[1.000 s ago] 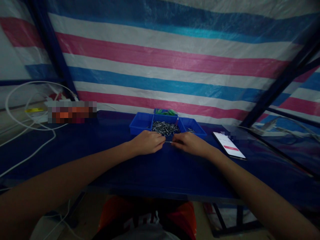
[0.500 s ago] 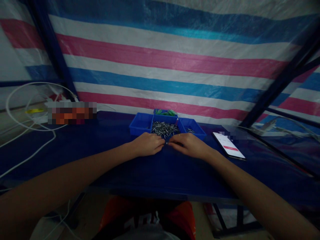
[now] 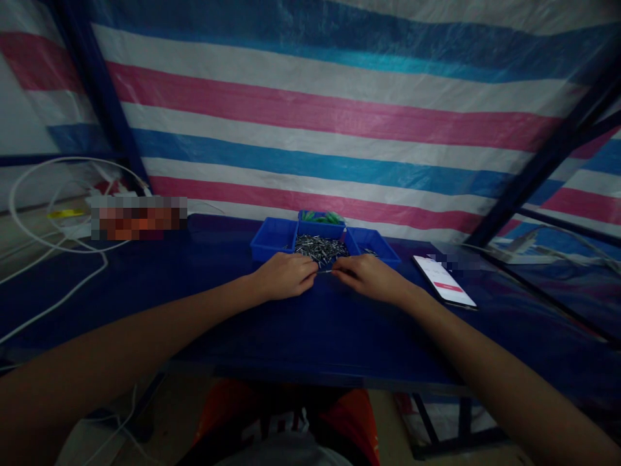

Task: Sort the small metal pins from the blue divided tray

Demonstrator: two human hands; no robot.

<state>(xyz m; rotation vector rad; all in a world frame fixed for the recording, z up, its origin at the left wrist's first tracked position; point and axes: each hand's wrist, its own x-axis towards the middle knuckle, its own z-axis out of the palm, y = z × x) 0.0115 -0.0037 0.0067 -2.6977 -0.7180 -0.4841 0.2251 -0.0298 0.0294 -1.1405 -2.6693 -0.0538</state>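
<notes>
My left hand (image 3: 286,276) and my right hand (image 3: 369,277) face each other just above the blue table, fingers pinched. A thin, pale, rod-like metal piece (image 3: 324,272) spans the small gap between the fingertips, an end at each hand. Its exact kind is too small to make out. Right behind the hands lies a heap of small slender metal pieces (image 3: 321,247), dark and silvery, between blue bins. The left blue bin (image 3: 272,238) shows little inside. A few similar pieces lie in the right blue bin (image 3: 381,247), partly hidden by my right hand.
Green items fill the back blue bin (image 3: 321,226). A lit phone (image 3: 445,282) lies on the table (image 3: 310,336) to the right. White cables (image 3: 72,294) loop at the left near a blurred-out patch. A striped sheet (image 3: 330,123) hangs behind, between blue metal posts.
My hands have moved slightly away from me, and the gap between their fingertips is a little wider. More of the thin metal piece shows between them.
</notes>
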